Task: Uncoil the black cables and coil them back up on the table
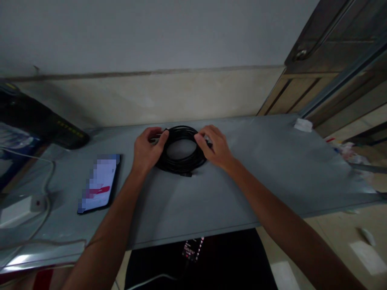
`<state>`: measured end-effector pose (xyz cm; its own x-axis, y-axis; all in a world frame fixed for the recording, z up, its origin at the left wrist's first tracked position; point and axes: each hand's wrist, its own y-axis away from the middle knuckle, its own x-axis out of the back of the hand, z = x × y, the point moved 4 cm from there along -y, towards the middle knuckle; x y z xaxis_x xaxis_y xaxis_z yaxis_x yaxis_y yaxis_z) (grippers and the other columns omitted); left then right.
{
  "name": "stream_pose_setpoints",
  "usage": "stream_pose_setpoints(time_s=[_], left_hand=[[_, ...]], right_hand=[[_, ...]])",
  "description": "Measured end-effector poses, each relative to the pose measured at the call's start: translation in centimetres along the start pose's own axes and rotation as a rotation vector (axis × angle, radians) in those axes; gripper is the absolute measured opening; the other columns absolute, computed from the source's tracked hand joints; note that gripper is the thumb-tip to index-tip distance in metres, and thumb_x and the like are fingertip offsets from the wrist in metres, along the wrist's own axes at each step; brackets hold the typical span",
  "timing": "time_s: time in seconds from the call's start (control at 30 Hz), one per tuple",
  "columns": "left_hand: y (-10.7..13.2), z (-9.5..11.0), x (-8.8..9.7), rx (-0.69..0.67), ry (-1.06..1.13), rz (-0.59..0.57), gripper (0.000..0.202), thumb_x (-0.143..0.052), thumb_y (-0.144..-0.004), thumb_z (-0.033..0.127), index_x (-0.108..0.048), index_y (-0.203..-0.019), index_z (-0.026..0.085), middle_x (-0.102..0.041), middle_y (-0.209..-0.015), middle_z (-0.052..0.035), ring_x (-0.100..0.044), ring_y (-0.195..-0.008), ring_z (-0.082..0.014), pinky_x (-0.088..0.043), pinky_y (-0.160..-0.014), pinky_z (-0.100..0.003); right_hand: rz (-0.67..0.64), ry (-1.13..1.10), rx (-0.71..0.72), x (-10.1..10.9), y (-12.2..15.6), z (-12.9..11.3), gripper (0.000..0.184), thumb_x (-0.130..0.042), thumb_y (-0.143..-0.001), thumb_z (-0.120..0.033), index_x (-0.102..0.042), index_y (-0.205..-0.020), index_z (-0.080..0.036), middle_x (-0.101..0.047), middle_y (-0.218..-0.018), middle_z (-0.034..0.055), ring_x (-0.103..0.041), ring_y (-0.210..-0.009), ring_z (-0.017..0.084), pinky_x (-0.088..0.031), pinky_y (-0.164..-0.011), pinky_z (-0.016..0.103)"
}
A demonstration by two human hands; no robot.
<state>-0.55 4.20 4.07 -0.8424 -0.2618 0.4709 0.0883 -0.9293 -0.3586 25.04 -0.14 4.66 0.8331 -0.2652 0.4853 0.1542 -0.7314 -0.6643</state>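
Observation:
A coil of black cable (178, 164) lies on the grey-covered table, wound in several loops around an open middle. A dark plug end shows at its near edge. My left hand (148, 148) grips the coil's left side, its thumb on top and its fingers curled around the outside. On the opposite side, my right hand (214, 146) closes on the loops with thumb and fingers. Part of the cable is hidden behind the fingers of both hands.
Left of my forearm lies a phone (101, 183) with its screen lit. A white power strip (21, 211) and its cords are at the far left, below a dark, long object (51, 121). A small white item (303, 125) sits at the back right corner, and a wall runs behind the table (272, 161).

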Motion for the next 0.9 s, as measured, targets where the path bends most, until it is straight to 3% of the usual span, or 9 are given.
stream_pose_setpoints(time_s=[0.1,0.27,0.47,0.9], left_hand=[[0.0,0.4,0.6,-0.027,0.024,0.120,0.034,-0.074,-0.099,0.057,-0.076,-0.109,0.024,-0.083,-0.109,-0.0094,-0.080,-0.104,-0.0289,-0.064,-0.098,-0.043],[-0.2,-0.1,1.4,-0.029,0.083,0.247,0.034,-0.064,-0.107,0.055,-0.074,-0.108,0.023,-0.083,-0.108,-0.0091,-0.080,-0.102,-0.0265,-0.063,-0.094,-0.040],[-0.3,-0.4,1.6,0.001,0.067,0.283,0.037,-0.053,-0.111,0.053,-0.073,-0.110,0.022,-0.081,-0.107,-0.0087,-0.079,-0.101,-0.0240,-0.063,-0.092,-0.038],[-0.1,0.1,1.7,0.001,0.114,0.310,0.038,-0.050,-0.113,0.053,-0.072,-0.107,0.022,-0.079,-0.103,-0.0088,-0.079,-0.098,-0.0258,-0.063,-0.085,-0.039]], right_hand=[[0.170,-0.020,-0.131,0.5,0.0,1.4,0.060,-0.031,-0.120,-0.067,-0.052,-0.082,-0.026,-0.058,-0.074,0.0009,-0.057,-0.071,0.018,-0.047,-0.076,0.036],[0.273,-0.007,-0.178,0.8,0.1,2.3,0.065,-0.034,-0.119,-0.071,-0.044,-0.073,-0.026,-0.045,-0.062,-0.0034,-0.043,-0.057,0.013,-0.036,-0.064,0.034],[0.285,-0.011,-0.182,0.7,0.2,2.2,0.068,-0.035,-0.117,-0.075,-0.042,-0.071,-0.025,-0.041,-0.060,-0.0044,-0.040,-0.055,0.012,-0.033,-0.061,0.033],[0.268,-0.014,-0.164,0.5,0.1,2.1,0.066,-0.035,-0.118,-0.070,-0.041,-0.071,-0.025,-0.040,-0.059,-0.0045,-0.038,-0.055,0.012,-0.033,-0.062,0.033]])
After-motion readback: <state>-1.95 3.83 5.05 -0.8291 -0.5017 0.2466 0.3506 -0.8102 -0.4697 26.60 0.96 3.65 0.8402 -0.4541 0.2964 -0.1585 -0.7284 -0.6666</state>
